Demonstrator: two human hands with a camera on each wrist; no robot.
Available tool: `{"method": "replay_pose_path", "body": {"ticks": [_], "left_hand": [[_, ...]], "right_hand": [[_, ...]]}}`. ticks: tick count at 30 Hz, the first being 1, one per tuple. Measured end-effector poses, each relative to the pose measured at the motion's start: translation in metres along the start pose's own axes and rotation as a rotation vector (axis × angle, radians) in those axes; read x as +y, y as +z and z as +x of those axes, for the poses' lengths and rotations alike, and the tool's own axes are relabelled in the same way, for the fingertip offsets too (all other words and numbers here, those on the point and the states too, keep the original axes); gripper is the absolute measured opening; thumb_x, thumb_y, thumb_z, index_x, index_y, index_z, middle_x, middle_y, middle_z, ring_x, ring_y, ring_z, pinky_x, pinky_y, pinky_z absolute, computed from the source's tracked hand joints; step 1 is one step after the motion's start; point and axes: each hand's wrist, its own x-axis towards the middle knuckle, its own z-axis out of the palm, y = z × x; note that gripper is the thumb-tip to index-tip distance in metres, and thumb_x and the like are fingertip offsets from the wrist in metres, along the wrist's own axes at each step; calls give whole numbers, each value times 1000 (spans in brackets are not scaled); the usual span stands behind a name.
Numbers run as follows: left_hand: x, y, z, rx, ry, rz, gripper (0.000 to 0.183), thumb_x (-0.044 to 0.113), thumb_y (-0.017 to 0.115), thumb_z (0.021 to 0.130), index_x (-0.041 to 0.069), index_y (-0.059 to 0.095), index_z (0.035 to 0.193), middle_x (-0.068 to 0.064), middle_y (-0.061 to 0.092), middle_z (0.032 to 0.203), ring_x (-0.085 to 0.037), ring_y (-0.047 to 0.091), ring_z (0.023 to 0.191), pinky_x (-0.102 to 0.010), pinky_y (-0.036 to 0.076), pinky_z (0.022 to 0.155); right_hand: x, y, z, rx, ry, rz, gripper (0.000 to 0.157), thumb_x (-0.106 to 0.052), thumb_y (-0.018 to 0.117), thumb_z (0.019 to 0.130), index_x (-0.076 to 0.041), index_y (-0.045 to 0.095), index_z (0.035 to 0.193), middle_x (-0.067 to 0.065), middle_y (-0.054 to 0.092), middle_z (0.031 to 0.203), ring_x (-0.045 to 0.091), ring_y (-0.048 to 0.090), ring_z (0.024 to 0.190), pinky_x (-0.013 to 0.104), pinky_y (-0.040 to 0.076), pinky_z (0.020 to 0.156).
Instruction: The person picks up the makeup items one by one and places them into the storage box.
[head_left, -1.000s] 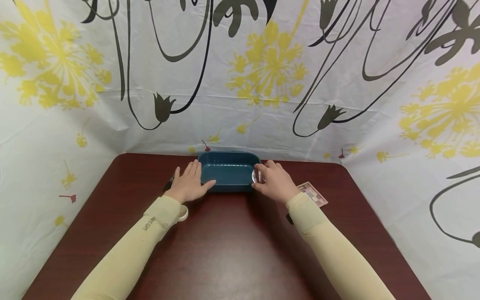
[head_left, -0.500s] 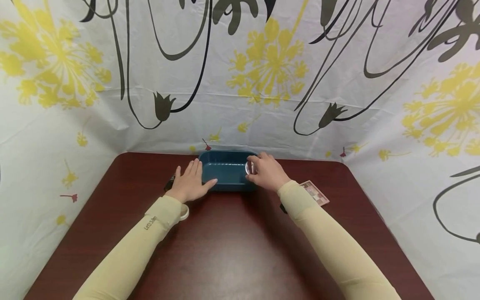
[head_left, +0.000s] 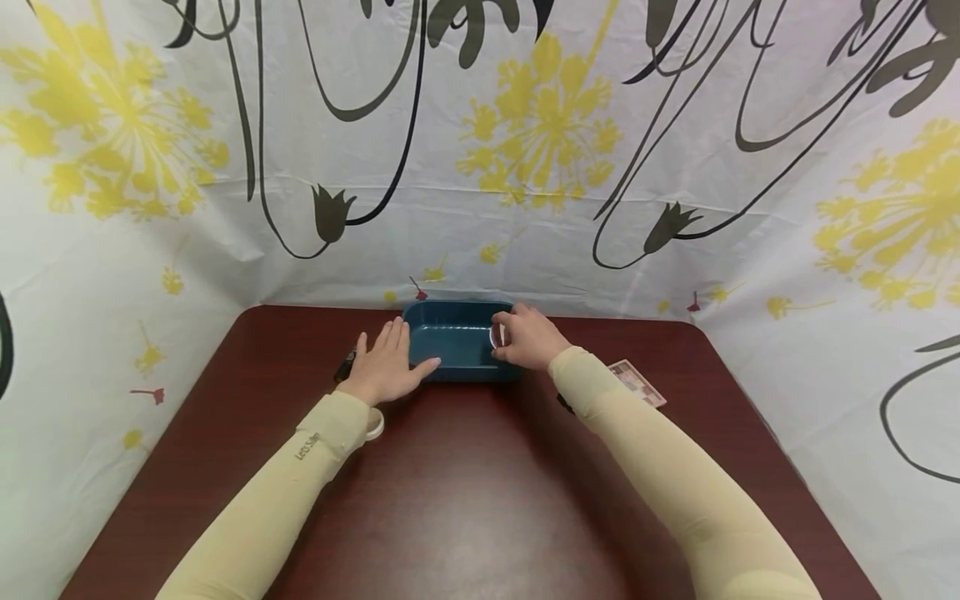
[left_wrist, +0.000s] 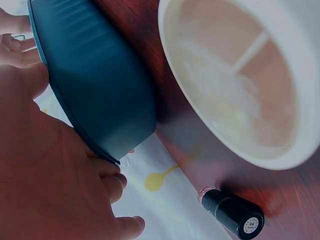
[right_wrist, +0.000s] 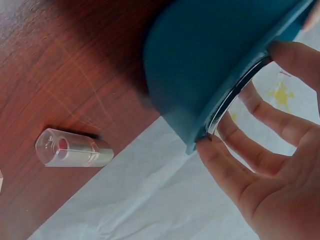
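Observation:
A dark teal rectangular tray (head_left: pixel 457 348) with raised sides stands at the back of the table. My left hand (head_left: pixel 386 367) rests on its left rim with fingers straight, and in the left wrist view the fingers lie along the rim. Over the tray's right part, my right hand (head_left: pixel 532 337) holds a thin round disc (head_left: pixel 498 335) by its edge between thumb and fingers. Up close in the right wrist view, the disc (right_wrist: pixel 227 102) has a dark, shiny edge; its kind is unclear. It appears near the tray's rim, and whether they touch cannot be told.
Near the left wrist is a white round container (left_wrist: pixel 305 142) with a see-through top. A black lipstick tube (left_wrist: pixel 232 212) lies beyond it. At the right are a clear-capped lipstick (right_wrist: pixel 75 150) and a checkered palette (head_left: pixel 637 383). Patterned cloth (head_left: pixel 450 167) hangs behind the table.
My right hand has moved left with the disc, from the tray's right rim to over its inside. The left hand has stayed on the left rim.

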Motion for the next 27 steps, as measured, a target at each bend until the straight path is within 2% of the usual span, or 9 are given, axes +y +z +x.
{"method": "replay_pose_path", "body": {"ticks": [3, 8, 11, 14, 18, 22, 27], "left_hand": [[2, -1, -1, 3, 0, 3, 99, 70, 39, 97, -3, 12, 159, -21, 7, 167, -36, 7, 153, -65, -3, 116], [2, 0, -2, 14, -14, 22, 100, 71, 38, 97, -2, 13, 160, -20, 8, 167, -35, 8, 153, -65, -1, 116], [1, 1, -1, 12, -9, 12, 100, 71, 39, 97, -3, 12, 159, -20, 7, 167, -35, 7, 153, -65, -3, 116], [1, 1, -1, 12, -9, 8, 99, 70, 39, 97, -3, 13, 159, -21, 7, 166, -35, 7, 153, -65, -4, 116], [2, 0, 0, 9, -15, 15, 99, 70, 40, 97, -2, 13, 160, -20, 8, 167, -35, 8, 153, -64, -1, 117], [2, 0, -1, 8, -14, 15, 100, 71, 40, 97, -2, 13, 160, -20, 7, 167, -35, 8, 153, -64, -1, 117], [1, 2, 0, 18, -11, 18, 99, 71, 38, 97, -2, 14, 160, -19, 8, 167, -34, 9, 153, -64, -1, 117]], "right_hand": [[2, 3, 4, -22, -14, 8, 24, -35, 75, 91, -18, 69, 108, 6, 55, 101, 19, 49, 87, 38, 46, 73], [2, 3, 10, -42, -65, -34, 32, -34, 76, 90, -17, 68, 116, 4, 55, 97, 18, 51, 84, 37, 48, 74], [2, 4, 13, -72, -77, -79, 31, -34, 76, 90, -17, 69, 114, 2, 54, 94, 17, 53, 81, 36, 47, 75], [4, 5, 18, -120, -77, -106, 23, -34, 75, 91, -19, 69, 108, 1, 53, 94, 17, 53, 78, 35, 48, 72], [8, 7, 26, -191, -80, -120, 20, -34, 73, 92, -21, 70, 107, 0, 54, 96, 15, 53, 84, 33, 49, 70], [9, 4, 34, -261, -88, -135, 17, -32, 72, 92, -22, 71, 106, -2, 58, 95, 16, 53, 89, 34, 50, 74], [5, 1, 41, -319, -97, -137, 16, -29, 72, 91, -19, 73, 105, -4, 64, 94, 16, 59, 85, 37, 52, 79]]}}
